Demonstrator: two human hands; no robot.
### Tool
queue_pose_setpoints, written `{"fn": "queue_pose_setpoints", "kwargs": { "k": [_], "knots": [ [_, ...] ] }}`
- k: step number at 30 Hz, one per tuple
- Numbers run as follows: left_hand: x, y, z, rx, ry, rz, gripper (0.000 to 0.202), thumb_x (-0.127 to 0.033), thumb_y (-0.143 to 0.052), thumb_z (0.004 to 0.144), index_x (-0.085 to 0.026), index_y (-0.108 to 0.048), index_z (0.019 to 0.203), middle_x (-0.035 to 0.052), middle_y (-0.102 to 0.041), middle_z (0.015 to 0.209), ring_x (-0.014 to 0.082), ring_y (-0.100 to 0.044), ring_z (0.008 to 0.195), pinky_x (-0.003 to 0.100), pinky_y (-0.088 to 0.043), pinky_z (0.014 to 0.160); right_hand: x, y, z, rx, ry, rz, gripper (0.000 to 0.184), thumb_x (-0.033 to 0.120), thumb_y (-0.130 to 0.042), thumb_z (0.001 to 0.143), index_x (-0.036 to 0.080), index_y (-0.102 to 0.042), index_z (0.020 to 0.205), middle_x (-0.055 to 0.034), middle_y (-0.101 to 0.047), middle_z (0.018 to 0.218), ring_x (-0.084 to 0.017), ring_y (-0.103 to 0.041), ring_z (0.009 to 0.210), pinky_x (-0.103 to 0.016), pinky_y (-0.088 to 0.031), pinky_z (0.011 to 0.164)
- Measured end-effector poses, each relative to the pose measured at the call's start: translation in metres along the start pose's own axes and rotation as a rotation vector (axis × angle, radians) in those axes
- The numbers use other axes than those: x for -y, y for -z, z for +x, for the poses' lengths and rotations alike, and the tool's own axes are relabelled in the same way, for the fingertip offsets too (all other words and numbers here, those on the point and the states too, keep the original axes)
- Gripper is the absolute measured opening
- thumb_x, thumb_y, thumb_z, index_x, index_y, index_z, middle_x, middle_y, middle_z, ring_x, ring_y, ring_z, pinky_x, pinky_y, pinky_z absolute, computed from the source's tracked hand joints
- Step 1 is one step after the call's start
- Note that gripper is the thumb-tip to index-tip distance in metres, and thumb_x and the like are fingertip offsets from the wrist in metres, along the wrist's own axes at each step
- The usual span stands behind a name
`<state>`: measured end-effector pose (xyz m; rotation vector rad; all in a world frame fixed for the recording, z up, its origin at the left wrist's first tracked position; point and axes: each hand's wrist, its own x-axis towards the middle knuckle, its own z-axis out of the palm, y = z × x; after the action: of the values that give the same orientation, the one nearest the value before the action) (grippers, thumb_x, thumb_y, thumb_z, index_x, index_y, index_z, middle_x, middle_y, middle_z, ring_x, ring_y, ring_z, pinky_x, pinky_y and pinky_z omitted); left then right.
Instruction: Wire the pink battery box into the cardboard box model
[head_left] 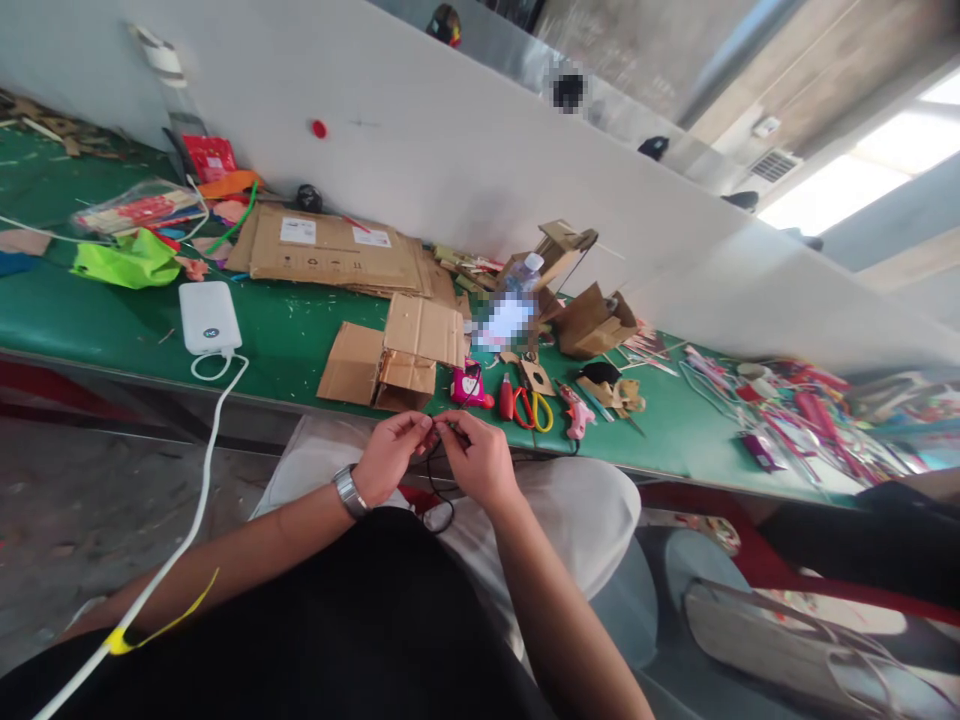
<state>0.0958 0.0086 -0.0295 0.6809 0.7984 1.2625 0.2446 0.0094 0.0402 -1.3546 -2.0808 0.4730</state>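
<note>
Close together above my lap, my left hand [391,456] and my right hand [478,458] both pinch a thin black cord [441,492]. Its loop hangs down between them over my trousers. What lies right at the fingertips is too small to make out. Just beyond my left hand stands an open cardboard box [405,375] at the table's edge. A pink object [468,386] with a dark wire by it lies past my right hand. Beside that are orange-and-yellow-handled scissors [534,411] and a pink glue gun [577,412].
On the green table [285,345] lie flattened cardboard [334,250], a lit phone [506,320] and a white power bank [209,318]. Its white cable [206,480] runs down past my left arm. Craft materials [814,410] crowd the right side. A stool [675,580] stands at lower right.
</note>
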Motion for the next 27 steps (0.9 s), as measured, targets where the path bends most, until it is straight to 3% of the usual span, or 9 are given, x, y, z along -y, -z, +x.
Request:
{"fn": "queue_pose_setpoints", "kwargs": {
  "k": [5, 9, 12, 16, 22, 27],
  "knots": [
    [0.002, 0.000, 0.001, -0.014, -0.010, 0.062, 0.042, -0.054, -0.087, 0.078, -0.015, -0.075, 0.079, -0.0001, -0.064, 0.068, 0.0106, -0.052, 0.065, 0.025, -0.038, 0.063, -0.013, 0.005, -0.009, -0.016, -0.032, -0.025, 0.021, 0.033, -0.060, 0.102, 0.022, -0.078, 0.103, -0.0027, -0.079, 0.086, -0.017, -0.071, 0.074, -0.025, -0.055, 0.072],
    [-0.005, 0.001, -0.001, -0.029, -0.039, 0.091, 0.041, -0.054, -0.087, 0.078, -0.015, -0.079, 0.085, 0.0048, -0.073, 0.077, 0.0138, -0.061, 0.073, 0.027, -0.045, 0.069, -0.057, 0.025, 0.010, -0.169, -0.176, -0.157, 0.037, 0.035, -0.042, 0.108, 0.019, -0.076, 0.103, -0.0118, -0.075, 0.102, -0.024, -0.070, 0.096, -0.035, -0.055, 0.088],
    [-0.010, 0.003, -0.001, -0.042, -0.103, 0.129, 0.038, -0.052, -0.086, 0.079, -0.015, -0.082, 0.090, 0.0070, -0.076, 0.082, 0.0153, -0.063, 0.077, 0.029, -0.049, 0.073, -0.099, 0.040, 0.030, -0.199, -0.315, -0.289, 0.025, 0.031, -0.057, 0.099, 0.019, -0.075, 0.111, -0.0151, -0.071, 0.116, -0.030, -0.065, 0.110, -0.043, -0.051, 0.100],
    [-0.011, 0.009, -0.001, -0.068, -0.194, 0.200, 0.032, -0.048, -0.081, 0.085, -0.017, -0.083, 0.091, 0.0080, -0.078, 0.085, 0.0162, -0.065, 0.078, 0.029, -0.051, 0.073, -0.134, 0.039, 0.043, -0.125, -0.451, -0.389, 0.034, 0.028, -0.073, 0.086, 0.018, -0.072, 0.119, -0.0155, -0.069, 0.118, -0.029, -0.066, 0.104, -0.041, -0.052, 0.095],
    [-0.009, 0.018, -0.003, -0.147, -0.148, 0.147, 0.026, -0.041, -0.089, 0.076, -0.018, -0.081, 0.084, 0.0076, -0.079, 0.088, 0.0172, -0.068, 0.080, 0.030, -0.053, 0.076, -0.142, 0.027, 0.038, -0.091, -0.508, -0.424, 0.047, 0.020, -0.066, 0.086, 0.015, -0.067, 0.132, -0.0167, -0.072, 0.117, -0.030, -0.066, 0.109, -0.039, -0.049, 0.098],
    [-0.005, 0.020, -0.004, -0.198, -0.100, 0.098, 0.026, -0.039, -0.087, 0.070, -0.017, -0.076, 0.077, 0.0055, -0.074, 0.077, 0.0153, -0.062, 0.072, 0.029, -0.050, 0.071, -0.139, 0.031, 0.028, -0.144, -0.541, -0.362, 0.045, 0.023, -0.056, 0.091, 0.014, -0.066, 0.134, -0.0168, -0.076, 0.114, -0.031, -0.068, 0.101, -0.038, -0.050, 0.091]
  ]
}}
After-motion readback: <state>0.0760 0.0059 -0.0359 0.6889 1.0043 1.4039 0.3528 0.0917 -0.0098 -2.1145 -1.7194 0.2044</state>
